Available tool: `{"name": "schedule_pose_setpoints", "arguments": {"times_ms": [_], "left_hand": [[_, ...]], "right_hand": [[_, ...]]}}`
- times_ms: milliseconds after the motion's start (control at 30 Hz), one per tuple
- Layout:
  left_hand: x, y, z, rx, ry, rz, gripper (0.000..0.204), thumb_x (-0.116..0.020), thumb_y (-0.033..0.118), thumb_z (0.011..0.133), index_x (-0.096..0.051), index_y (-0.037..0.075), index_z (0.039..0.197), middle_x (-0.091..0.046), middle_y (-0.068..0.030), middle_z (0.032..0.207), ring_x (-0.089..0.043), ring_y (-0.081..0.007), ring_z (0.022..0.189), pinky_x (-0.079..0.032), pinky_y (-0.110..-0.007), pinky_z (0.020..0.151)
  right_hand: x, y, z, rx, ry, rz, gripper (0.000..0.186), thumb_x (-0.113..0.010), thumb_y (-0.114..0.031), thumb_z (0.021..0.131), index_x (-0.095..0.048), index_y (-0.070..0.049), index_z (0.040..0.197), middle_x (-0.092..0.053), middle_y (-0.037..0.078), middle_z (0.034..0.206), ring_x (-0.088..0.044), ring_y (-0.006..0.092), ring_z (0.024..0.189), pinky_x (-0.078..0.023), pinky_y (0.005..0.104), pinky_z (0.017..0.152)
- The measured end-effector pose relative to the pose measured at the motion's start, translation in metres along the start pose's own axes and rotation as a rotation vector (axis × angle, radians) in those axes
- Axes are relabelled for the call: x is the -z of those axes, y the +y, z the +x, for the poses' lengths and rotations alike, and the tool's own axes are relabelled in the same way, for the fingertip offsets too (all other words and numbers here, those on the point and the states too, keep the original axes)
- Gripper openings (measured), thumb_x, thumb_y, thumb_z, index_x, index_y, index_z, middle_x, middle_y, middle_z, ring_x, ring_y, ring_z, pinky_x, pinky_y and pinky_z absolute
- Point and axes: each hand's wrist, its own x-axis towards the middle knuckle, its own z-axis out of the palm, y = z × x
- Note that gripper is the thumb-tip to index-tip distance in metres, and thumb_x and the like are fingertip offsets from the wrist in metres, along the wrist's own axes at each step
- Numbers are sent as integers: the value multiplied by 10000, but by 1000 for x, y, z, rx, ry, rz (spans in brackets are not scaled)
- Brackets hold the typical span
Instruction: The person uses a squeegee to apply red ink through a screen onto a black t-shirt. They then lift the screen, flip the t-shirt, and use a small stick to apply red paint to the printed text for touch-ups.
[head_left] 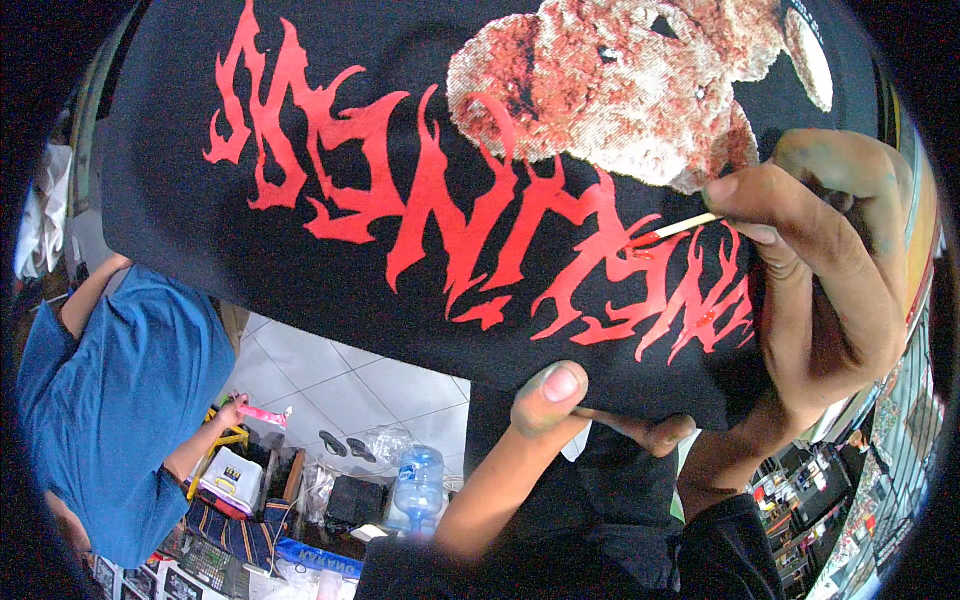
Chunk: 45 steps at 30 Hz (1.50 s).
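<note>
A black cloth [300, 260] with red flame-like lettering and a mottled red-and-white printed picture [620, 110] fills the upper view. In my right hand [830, 240] a thin pale wooden stick [692, 223] is pinched between thumb and fingertips. Wet-looking red paint [640, 242] coats the stick's tip, which rests at the red lettering on the right. My left hand [560, 400] is at the cloth's lower edge, its thumb on top and a fingertip showing to the right. Its other fingers are hidden.
At the left a person in a blue shirt [140, 390] holds a pink item [262, 414]. Below lie a tiled floor [330, 375], dark sandals [345, 446], a white box [228, 478] and a blue water bottle [419, 485]. Cluttered shelves [800, 500] stand lower right.
</note>
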Motion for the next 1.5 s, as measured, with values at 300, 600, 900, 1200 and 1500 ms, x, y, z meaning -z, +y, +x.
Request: {"name": "schedule_pose_setpoints", "arguments": {"times_ms": [300, 600, 900, 1200, 1500], "left_hand": [[5, 5, -1, -2, -67, 104, 1169, -713, 660, 803, -208, -73, 1560, -392, -250, 1539, -495, -358, 1362, -433, -480, 1142], [5, 7, -6, 52, -2, 162, 1148, -703, 651, 805, -225, -76, 1553, -406, -252, 1530, -504, -365, 1357, -435, -483, 1141], [1, 10, -10, 78, 34, 282, 1127, -693, 642, 807, -242, -80, 1546, -419, -254, 1522, -513, -373, 1351, -438, -487, 1140], [5, 8, -5, -11, -65, 176, 1081, -677, 585, 811, -241, -73, 1549, -427, -253, 1515, -504, -376, 1362, -419, -492, 1157], [5, 12, -8, 25, 62, 263, 1061, -661, 567, 815, -246, -80, 1546, -426, -253, 1515, -494, -373, 1371, -401, -490, 1171]], "right_hand": [[-1, -1, -1, -3, 0, 3, 200, -726, -59, 751, -760, 52, 912, -642, 152, 919, -582, 240, 852, -426, 311, 769], [-2, -6, 1, -22, 9, -60, 191, -725, -66, 747, -764, 37, 902, -653, 142, 910, -594, 236, 851, -431, 318, 791], [-2, -4, 1, -22, 16, -31, 189, -713, -105, 755, -758, 34, 876, -657, 144, 894, -605, 248, 853, -436, 325, 792], [-7, -11, 5, -38, 70, -55, 192, -718, -119, 741, -756, 33, 852, -646, 133, 860, -605, 240, 842, -438, 325, 780], [-11, -9, 8, -15, 49, -8, 194, -717, -116, 727, -759, 20, 859, -639, 125, 852, -594, 242, 833, -439, 333, 767]]}}
